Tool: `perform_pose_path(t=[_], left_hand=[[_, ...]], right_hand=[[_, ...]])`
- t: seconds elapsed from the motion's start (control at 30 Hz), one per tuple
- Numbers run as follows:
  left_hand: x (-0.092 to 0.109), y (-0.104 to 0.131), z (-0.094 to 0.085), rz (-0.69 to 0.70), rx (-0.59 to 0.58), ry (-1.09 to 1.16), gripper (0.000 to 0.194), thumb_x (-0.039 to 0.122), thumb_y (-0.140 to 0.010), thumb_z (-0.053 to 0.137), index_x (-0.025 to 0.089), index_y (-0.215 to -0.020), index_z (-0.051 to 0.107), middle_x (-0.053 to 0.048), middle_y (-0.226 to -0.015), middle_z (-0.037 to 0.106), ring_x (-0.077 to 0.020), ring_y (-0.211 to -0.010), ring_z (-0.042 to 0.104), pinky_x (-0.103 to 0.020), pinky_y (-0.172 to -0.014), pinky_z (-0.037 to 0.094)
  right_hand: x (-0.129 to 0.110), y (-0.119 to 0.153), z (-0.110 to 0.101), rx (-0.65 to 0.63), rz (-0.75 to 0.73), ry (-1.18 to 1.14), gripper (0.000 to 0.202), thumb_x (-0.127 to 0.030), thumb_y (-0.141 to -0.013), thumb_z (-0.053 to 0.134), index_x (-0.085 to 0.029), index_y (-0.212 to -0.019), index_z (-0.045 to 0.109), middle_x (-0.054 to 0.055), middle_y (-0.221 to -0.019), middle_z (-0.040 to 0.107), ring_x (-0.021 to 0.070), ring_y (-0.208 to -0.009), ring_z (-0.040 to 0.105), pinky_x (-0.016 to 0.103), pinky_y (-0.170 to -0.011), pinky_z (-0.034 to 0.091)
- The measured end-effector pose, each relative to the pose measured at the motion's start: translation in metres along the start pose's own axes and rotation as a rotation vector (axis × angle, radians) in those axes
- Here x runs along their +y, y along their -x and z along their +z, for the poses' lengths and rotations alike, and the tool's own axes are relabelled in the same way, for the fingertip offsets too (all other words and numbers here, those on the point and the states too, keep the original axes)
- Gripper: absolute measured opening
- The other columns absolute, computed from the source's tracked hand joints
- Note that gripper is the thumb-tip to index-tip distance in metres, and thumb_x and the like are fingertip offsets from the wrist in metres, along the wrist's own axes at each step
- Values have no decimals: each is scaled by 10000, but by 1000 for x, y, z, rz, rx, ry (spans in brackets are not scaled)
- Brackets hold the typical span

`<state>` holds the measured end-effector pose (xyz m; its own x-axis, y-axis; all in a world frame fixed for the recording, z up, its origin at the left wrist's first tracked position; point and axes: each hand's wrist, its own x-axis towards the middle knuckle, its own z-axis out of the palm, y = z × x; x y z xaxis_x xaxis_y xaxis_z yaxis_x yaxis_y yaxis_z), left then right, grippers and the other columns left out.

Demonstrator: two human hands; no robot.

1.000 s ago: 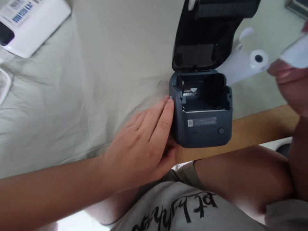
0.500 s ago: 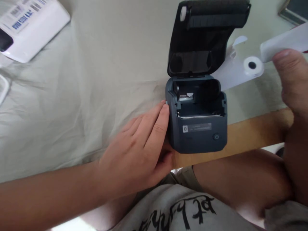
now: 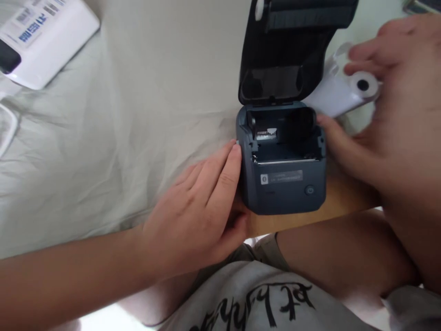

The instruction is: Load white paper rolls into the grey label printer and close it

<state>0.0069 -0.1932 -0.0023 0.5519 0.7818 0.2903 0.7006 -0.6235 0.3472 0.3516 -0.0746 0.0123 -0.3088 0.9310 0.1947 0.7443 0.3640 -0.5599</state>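
Observation:
A dark blue-grey label printer (image 3: 284, 188) sits near the table edge, its black lid (image 3: 275, 55) raised and its paper bay showing. Against the printer's left side lie the stretched fingers of my left hand (image 3: 200, 207), with the thumb low near the front corner. My right hand (image 3: 403, 96) is spread at the printer's right, slightly blurred and holding nothing I can see. Its thumb tip is by the printer's upper right edge, and its fingers are over a white paper roll (image 3: 344, 96). That roll lies behind the printer with a loose end curling up.
At the upper left lies a white device (image 3: 65, 46) with a printed label, and a white cable-like loop (image 3: 10, 128) below it. A wrinkled pale cloth (image 3: 138, 92) covers the table, leaving a wooden edge (image 3: 292, 223) bare. A dark object (image 3: 420, 6) sits at the top right.
My right hand has let go of the white roll-like item it held at the far right and moved left, opening beside the printer and paper roll. My left hand stays in place.

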Motion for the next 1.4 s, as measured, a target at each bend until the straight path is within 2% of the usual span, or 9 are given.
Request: perform_pose_path(t=[0.1,0.27,0.43,0.6,0.9,1.03,1.13,1.23,1.4], left_hand=[[-2,2,0,9,-8,24,966,331,-1180,652,27,-2007,256,-374,-1914,654,-509,-1694,785,-654,-1355,751],[-4,3,1,16,-6,17,983,321,-1166,670,20,-2006,256,-376,-1913,652,-501,-1711,771,-636,-1371,737],[-4,2,0,20,-3,10,963,333,-1177,654,-5,-1992,271,-384,-1912,650,-504,-1711,770,-633,-1361,743],[-3,5,-1,0,-17,27,1021,336,-1180,662,91,-2050,186,-327,-1949,638,-483,-1731,762,-644,-1380,733],[-1,0,-2,3,-19,6,897,366,-1230,619,5,-1988,303,-376,-1884,681,-485,-1699,788,-612,-1375,750],[-3,2,-2,-3,-37,42,969,353,-1205,648,69,-2034,233,-344,-1933,648,-479,-1781,724,-627,-1426,717],[-3,3,-4,-14,-49,69,1016,347,-1190,669,125,-2058,189,-314,-1959,634,-488,-1793,710,-661,-1421,722],[-4,4,-6,-29,-64,69,1019,325,-1179,680,125,-2056,200,-313,-1962,629,-492,-1785,715,-650,-1426,720],[-7,5,-6,-6,-66,73,1059,327,-1155,707,95,-2054,197,-329,-1974,596,-490,-1807,685,-642,-1442,696]], right_hand=[[-4,-10,11,5,-156,229,723,-688,-1238,709,-371,-1876,587,151,-1819,564,337,-1788,573,669,-1530,623],[3,-4,12,60,-217,-53,699,-732,-1253,710,-616,-1897,465,17,-1757,675,210,-1453,765,500,-1163,759],[0,1,12,-73,-280,-159,693,-768,-1245,732,-765,-1869,431,5,-1541,713,112,-1234,779,339,-889,650],[-3,0,11,-68,-112,-184,739,-777,-1160,875,-663,-1815,552,7,-1429,704,100,-1198,758,335,-919,648],[2,1,7,-62,-94,-154,838,-876,-1092,906,-509,-1782,604,40,-1423,741,146,-1245,792,395,-990,700],[2,1,6,-178,-86,-295,810,-885,-1138,843,-589,-1822,525,-4,-1379,799,89,-1040,773,323,-813,632],[8,0,7,-131,-123,-254,812,-930,-1109,844,-555,-1784,589,15,-1438,780,94,-1051,776,341,-817,642],[14,2,7,-120,-87,-285,765,-845,-1152,844,-635,-1816,527,-25,-1361,785,87,-1059,783,319,-760,583],[12,5,4,-71,-80,-120,713,-891,-1175,759,-527,-1779,652,3,-1554,783,173,-1318,813,517,-1104,700]])
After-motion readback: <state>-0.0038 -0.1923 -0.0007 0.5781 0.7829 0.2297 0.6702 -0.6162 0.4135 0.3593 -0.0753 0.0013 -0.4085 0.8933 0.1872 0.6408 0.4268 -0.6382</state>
